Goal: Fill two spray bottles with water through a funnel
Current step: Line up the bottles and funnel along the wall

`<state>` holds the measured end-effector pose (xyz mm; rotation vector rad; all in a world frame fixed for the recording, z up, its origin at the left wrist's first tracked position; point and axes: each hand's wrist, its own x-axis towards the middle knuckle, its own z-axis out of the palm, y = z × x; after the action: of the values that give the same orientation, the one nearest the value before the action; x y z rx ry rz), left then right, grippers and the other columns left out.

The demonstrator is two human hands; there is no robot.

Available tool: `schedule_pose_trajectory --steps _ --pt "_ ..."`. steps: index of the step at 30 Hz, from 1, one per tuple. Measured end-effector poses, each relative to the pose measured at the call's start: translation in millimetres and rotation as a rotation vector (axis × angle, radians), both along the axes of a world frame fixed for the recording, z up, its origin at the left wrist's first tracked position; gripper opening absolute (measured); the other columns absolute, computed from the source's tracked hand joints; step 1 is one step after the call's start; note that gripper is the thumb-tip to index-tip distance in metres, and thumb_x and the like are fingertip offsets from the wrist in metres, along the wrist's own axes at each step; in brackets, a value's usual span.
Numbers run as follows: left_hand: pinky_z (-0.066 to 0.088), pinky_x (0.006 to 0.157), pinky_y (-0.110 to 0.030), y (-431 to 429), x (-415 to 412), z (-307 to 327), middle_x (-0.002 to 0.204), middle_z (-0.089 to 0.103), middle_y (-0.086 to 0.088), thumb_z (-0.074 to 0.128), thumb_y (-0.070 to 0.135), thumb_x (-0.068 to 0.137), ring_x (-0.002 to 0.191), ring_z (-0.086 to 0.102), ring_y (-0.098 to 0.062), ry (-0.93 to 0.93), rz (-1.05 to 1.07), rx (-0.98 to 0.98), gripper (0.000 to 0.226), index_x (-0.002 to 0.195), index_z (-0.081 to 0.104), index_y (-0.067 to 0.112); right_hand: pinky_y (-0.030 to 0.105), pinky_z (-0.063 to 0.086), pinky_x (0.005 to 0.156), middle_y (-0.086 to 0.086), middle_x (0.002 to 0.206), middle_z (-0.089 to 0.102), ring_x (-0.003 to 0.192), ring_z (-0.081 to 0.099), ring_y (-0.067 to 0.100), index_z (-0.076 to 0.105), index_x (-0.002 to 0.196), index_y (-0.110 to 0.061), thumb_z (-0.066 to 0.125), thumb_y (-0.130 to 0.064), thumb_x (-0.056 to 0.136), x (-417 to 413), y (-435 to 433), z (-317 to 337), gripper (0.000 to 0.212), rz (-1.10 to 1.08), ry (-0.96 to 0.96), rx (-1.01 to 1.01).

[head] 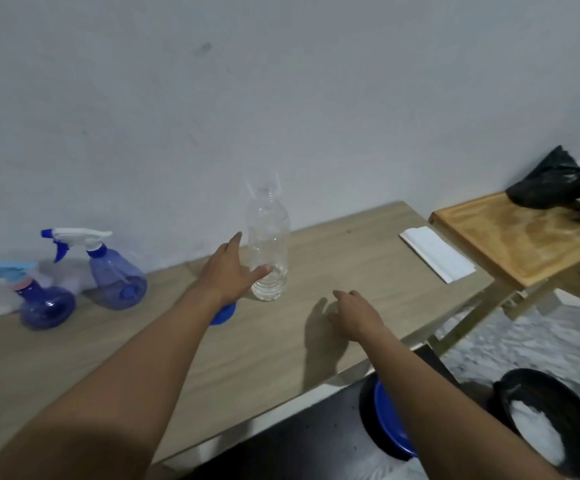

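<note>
Where pushed against the wall [281, 81], table [281, 341], bearing the rest. Upright near its far edge, bottle [269, 244], clear, top blurred. Well left of bottle, white-topped sprayer [117, 271]; farther left, blue-topped sprayer [44, 303], both heads on. Just left of bottle, left hand [229, 268], fingers spread, thumb against bottle's lower wall, clasping nothing. Right of bottle and nearer, right hand [354, 311], fingers loose, empty. Beneath left hand's wrist, blue piece [224, 314], kind unclear.
</note>
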<state>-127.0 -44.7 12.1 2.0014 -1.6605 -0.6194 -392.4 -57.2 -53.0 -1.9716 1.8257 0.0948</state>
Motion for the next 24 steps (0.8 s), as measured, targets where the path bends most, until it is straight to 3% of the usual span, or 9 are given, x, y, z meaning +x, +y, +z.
schedule_pose_trajectory --steps 3,6,12,15,20,24 --pt "0.043 0.105 -0.039 -1.5 -4.7 -10.1 0.146 0.052 -0.006 0.063 0.073 0.080 0.134 0.049 -0.027 -0.003 -0.043 -0.010 0.092 0.153 0.032 0.025 0.044 0.046 0.101 0.018 0.134 0.052 0.122 0.053 0.040 0.049 0.143 -0.013 0.040 -0.018 0.104 -11.1 -1.7 -15.0 0.041 0.054 0.063 -0.026" --pt "0.041 0.092 -0.032 -2.4 -11.3 -21.6 0.139 0.059 -0.006 0.062 0.066 0.085 0.128 0.054 -0.029 0.009 -0.021 -0.047 0.080 0.149 0.036 0.025 0.042 0.047 0.096 0.016 0.125 0.053 0.116 0.053 0.037 0.058 0.132 -0.008 0.042 -0.010 0.103 -24.9 -2.2 -25.0 0.033 0.134 0.103 -0.055" --pt "0.048 0.097 -0.037 -5.8 -17.5 -30.1 0.135 0.063 -0.005 0.065 0.053 0.090 0.123 0.060 -0.028 0.051 0.031 -0.059 0.071 0.146 0.038 0.018 0.038 0.048 0.097 0.016 0.127 0.058 0.118 0.058 0.037 0.060 0.131 -0.005 0.055 -0.016 0.097 -34.7 -17.5 10.8 0.036 0.223 0.019 -0.071" --pt "0.048 0.099 -0.037 -2.9 -21.0 -28.4 0.138 0.061 -0.001 0.070 0.058 0.084 0.125 0.059 -0.024 0.097 0.060 -0.061 0.079 0.146 0.037 0.022 0.033 0.046 0.096 0.013 0.126 0.062 0.116 0.061 0.031 0.064 0.132 -0.009 0.061 -0.022 0.091 -22.9 -31.2 61.5 0.043 0.271 -0.104 -0.191" --pt "0.048 0.105 -0.041 -0.9 -33.1 -11.1 0.141 0.056 0.004 0.086 0.063 0.058 0.126 0.056 -0.018 0.281 0.142 -0.119 0.109 0.148 0.033 0.029 0.024 0.046 0.084 0.003 0.112 0.067 0.096 0.065 0.017 0.071 0.122 -0.016 0.064 -0.023 0.087 11.5 -48.7 151.8 0.035 0.351 -0.352 -0.432" --pt "0.045 0.109 -0.045 -7.0 -41.8 1.1 0.146 0.052 0.001 0.084 0.071 0.055 0.132 0.052 -0.021 0.307 0.177 -0.146 0.117 0.149 0.032 0.025 0.022 0.048 0.085 -0.003 0.111 0.066 0.088 0.060 0.009 0.070 0.124 -0.018 0.062 -0.022 0.090 48.2 -57.1 201.3 0.035 0.448 -0.474 -0.527"
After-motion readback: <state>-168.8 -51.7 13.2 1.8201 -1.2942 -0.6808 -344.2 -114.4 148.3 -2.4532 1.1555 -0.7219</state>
